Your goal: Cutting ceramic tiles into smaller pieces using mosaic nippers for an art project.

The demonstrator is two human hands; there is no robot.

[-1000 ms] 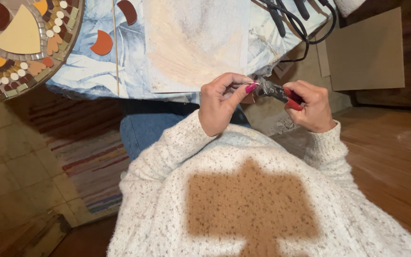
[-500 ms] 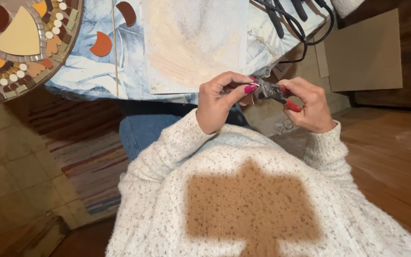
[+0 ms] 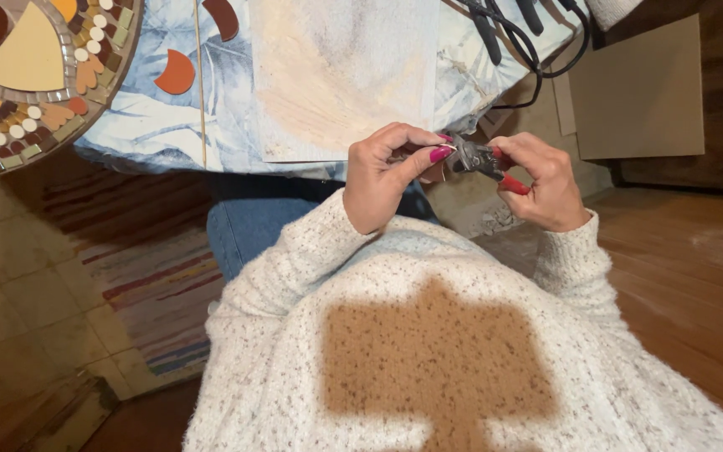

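Observation:
My right hand (image 3: 541, 180) grips a pair of red-handled nippers (image 3: 485, 161), jaws pointing left. My left hand (image 3: 391, 172) pinches a small tile piece (image 3: 443, 151) right at the jaws, thumb and forefinger closed on it; the piece is mostly hidden by the fingers. Both hands are held close together in front of my chest, just below the edge of the table with its blue leaf-patterned cloth (image 3: 169, 117). My white knitted sleeves reach to the wrists.
A round mosaic (image 3: 27, 75) of orange, brown and cream tiles lies at the table's left. Two loose brown curved tiles (image 3: 176, 74) sit on the cloth beside a pale dusty sheet (image 3: 336, 75). Black cables (image 3: 512, 33) and a cardboard box (image 3: 638, 92) are at the right; a striped rug is below.
Both hands have shifted slightly and come a little closer together; the nippers stay in the right hand, the small piece stays pinched in the left.

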